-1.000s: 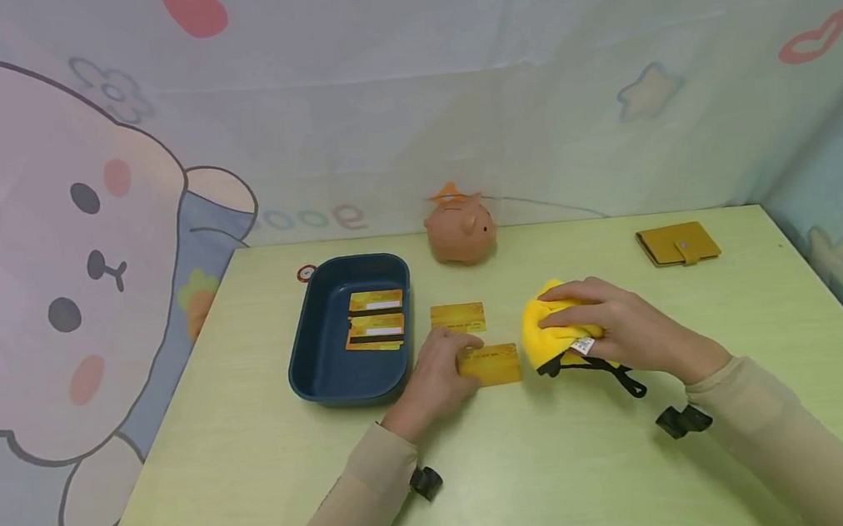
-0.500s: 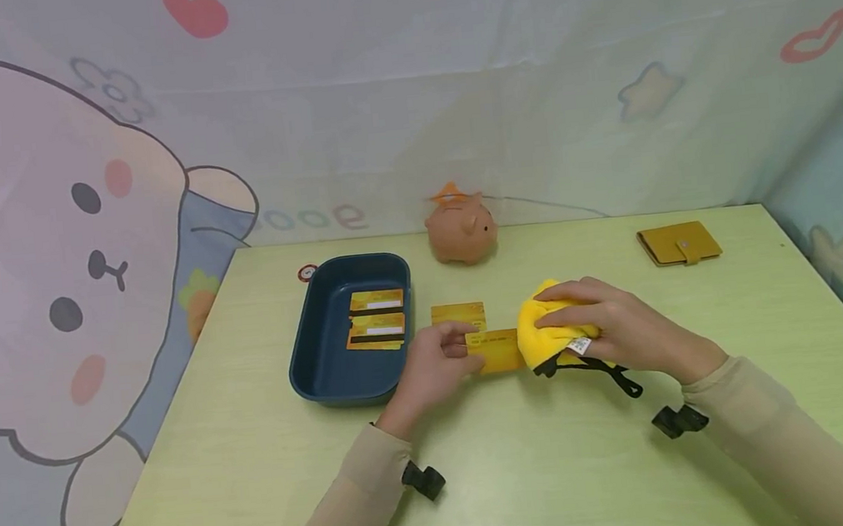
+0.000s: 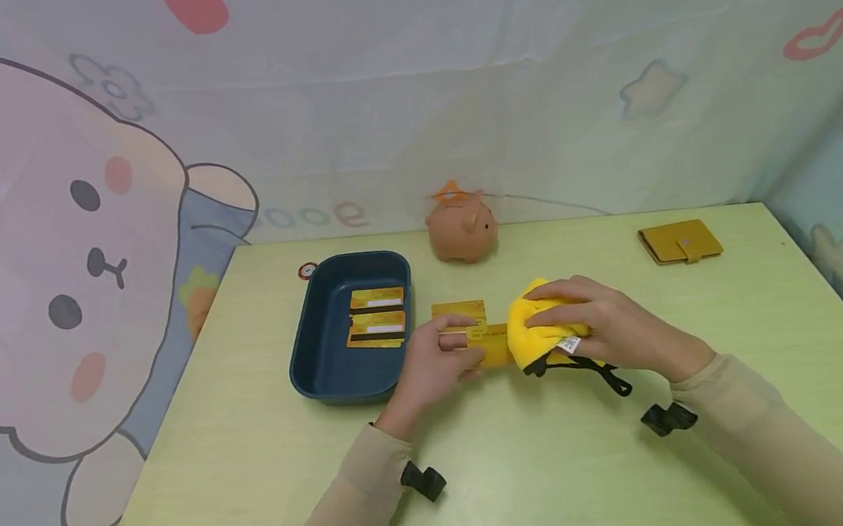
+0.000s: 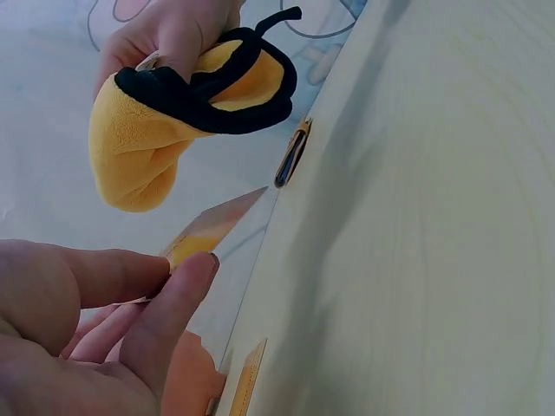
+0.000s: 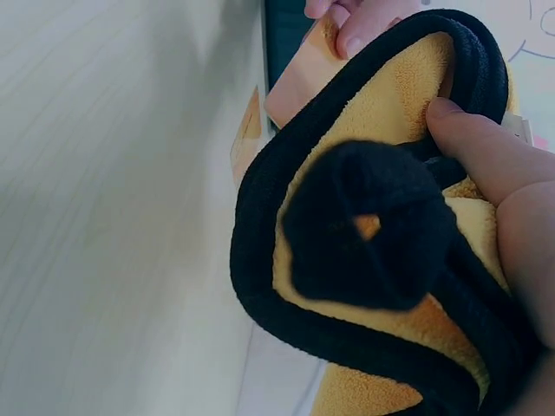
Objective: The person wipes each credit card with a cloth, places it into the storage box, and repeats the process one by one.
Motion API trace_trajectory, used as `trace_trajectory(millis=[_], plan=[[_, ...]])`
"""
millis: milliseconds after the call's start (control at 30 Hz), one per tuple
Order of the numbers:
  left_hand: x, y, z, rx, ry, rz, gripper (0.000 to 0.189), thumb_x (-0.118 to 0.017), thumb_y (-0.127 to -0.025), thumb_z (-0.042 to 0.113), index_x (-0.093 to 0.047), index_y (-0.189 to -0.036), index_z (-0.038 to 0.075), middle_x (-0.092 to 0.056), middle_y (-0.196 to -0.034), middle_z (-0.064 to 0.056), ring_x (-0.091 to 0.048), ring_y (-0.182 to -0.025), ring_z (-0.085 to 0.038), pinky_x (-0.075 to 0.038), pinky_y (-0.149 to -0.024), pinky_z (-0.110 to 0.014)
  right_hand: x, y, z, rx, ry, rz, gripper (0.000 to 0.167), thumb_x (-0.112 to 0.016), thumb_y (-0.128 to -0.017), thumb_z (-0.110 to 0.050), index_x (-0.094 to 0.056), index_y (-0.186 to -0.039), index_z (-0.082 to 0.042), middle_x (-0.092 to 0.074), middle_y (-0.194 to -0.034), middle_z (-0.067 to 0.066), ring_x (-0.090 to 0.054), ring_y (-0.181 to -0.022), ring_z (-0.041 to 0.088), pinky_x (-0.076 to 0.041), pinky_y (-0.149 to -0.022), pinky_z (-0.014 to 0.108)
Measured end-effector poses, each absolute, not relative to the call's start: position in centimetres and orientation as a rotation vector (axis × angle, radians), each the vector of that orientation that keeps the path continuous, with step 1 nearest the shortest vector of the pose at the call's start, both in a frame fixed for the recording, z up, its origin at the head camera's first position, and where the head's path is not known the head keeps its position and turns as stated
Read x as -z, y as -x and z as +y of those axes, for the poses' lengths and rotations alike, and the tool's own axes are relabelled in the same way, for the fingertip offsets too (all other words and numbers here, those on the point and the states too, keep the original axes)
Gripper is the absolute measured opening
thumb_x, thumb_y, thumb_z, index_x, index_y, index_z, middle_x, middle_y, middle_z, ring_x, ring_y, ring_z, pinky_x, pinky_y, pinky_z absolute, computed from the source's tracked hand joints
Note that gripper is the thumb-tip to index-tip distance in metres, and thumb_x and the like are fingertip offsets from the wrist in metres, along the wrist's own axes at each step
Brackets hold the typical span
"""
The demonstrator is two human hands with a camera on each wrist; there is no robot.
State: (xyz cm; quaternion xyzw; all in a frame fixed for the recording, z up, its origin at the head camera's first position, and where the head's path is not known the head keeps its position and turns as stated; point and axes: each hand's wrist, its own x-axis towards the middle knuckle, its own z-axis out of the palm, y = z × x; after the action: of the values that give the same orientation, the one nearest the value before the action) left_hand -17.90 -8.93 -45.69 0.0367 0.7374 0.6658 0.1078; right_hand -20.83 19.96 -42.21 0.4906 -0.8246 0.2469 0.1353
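Observation:
My left hand [image 3: 434,364] pinches a gold bank card [image 3: 492,347] between thumb and fingers. That card is raised off the table in the left wrist view, and its right end reaches the cloth in the head view. My right hand [image 3: 607,323] grips a bunched yellow cloth [image 3: 529,339] with black edging, a black loop and a white tag. The wrist view shows the cloth's black edging [image 5: 260,286] close up, partly covering the card. Whether card and cloth touch I cannot tell. Another gold card [image 3: 458,311] lies flat on the table behind the left hand.
Left of the hands stands a dark blue tray [image 3: 300,353] with several gold cards [image 3: 377,327] in it. A red and white chip [image 3: 307,270] lies behind it. A piggy bank [image 3: 461,230] stands at the back, a mustard wallet [image 3: 681,241] at the back right.
My left hand has lifted the card from the table and drawn it slightly back. The cloth in my right hand has moved left over the card's right end.

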Motion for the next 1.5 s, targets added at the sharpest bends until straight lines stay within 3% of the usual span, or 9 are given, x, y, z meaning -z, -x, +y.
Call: trace_trajectory(millis=[267, 500, 967, 1333, 1500], plan=[[45.4, 17.9, -8.9, -2.028, -0.125, 2.070, 0.042, -0.075, -0.092, -0.003, -0.067, -0.132, 0.003, -0.075, -0.103, -0.020, -0.076, -0.082, -0.022, -0.065, -0.081, -0.049, 42.1, 21.0, 18.9, -0.736, -1.455, -2.366, 0.049, -0.085, -0.081, 0.002, -0.076, -0.126, -0.016, -0.064, -0.141, 0.011, -0.059, -0.126, 0.035, -0.053, -0.102, 0.051], [45.3, 18.0, -8.9, -2.051, -0.174, 2.004, 0.048, -0.070, -0.091, -0.007, -0.066, -0.137, 0.003, -0.076, -0.106, -0.019, -0.076, -0.086, -0.021, -0.066, -0.081, -0.040, 42.0, 21.2, 17.8, -0.752, -1.477, -2.338, 0.048, -0.088, -0.081, -0.001, -0.076, -0.125, -0.016, -0.064, -0.140, 0.012, -0.060, -0.125, 0.036, -0.055, -0.099, 0.057], [44.5, 17.6, -8.8, -2.124, -0.272, 1.859, 0.050, -0.069, -0.099, -0.001, -0.058, -0.147, 0.001, -0.071, -0.130, -0.023, -0.076, -0.106, -0.025, -0.064, -0.088, -0.040, 41.7, 21.2, 16.2, -0.692, -1.503, -2.421, 0.053, -0.080, -0.082, 0.006, -0.076, -0.128, -0.020, -0.062, -0.144, 0.008, -0.060, -0.121, 0.029, -0.059, -0.093, 0.046], [43.7, 16.7, -8.9, -2.180, -0.250, 1.883, 0.049, -0.073, -0.094, -0.005, -0.064, -0.142, 0.000, -0.074, -0.121, -0.024, -0.077, -0.100, -0.025, -0.065, -0.084, -0.040, 41.3, 21.0, 15.7, -0.700, -1.513, -2.448, 0.045, -0.082, -0.085, 0.001, -0.077, -0.124, -0.020, -0.062, -0.145, 0.006, -0.060, -0.116, 0.026, -0.059, -0.092, 0.044], [43.8, 16.4, -9.0, -2.208, -0.205, 1.890, 0.049, -0.073, -0.091, -0.009, -0.067, -0.139, 0.000, -0.076, -0.113, -0.024, -0.078, -0.094, -0.024, -0.064, -0.083, -0.047, 41.3, 20.9, 15.9, -0.695, -1.521, -2.452, 0.041, -0.083, -0.084, 0.000, -0.078, -0.121, -0.019, -0.063, -0.143, 0.006, -0.060, -0.117, 0.027, -0.059, -0.092, 0.044]])
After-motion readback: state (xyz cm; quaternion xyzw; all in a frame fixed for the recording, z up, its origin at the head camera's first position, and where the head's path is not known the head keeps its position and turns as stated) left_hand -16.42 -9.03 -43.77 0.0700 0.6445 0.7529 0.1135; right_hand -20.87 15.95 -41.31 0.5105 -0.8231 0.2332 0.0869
